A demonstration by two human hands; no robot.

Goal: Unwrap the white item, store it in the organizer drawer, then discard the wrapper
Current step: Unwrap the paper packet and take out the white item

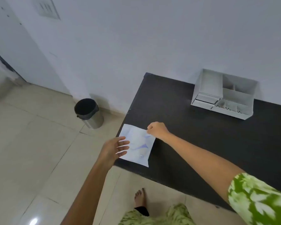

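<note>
A flat white packet with pale blue print lies at the near left corner of the black counter. My right hand is closed at the packet's far right corner and seems to pinch its edge. My left hand hovers with fingers spread over the packet's left edge, partly covering it. A white organizer with two small shut drawers at its lower left and open compartments stands at the back of the counter against the wall. A steel bin with a black liner stands on the floor to the left of the counter.
A pale wall rises behind the counter. The floor has beige tiles, and a bare foot stands just in front of the counter's near edge. A door frame shows at the far left.
</note>
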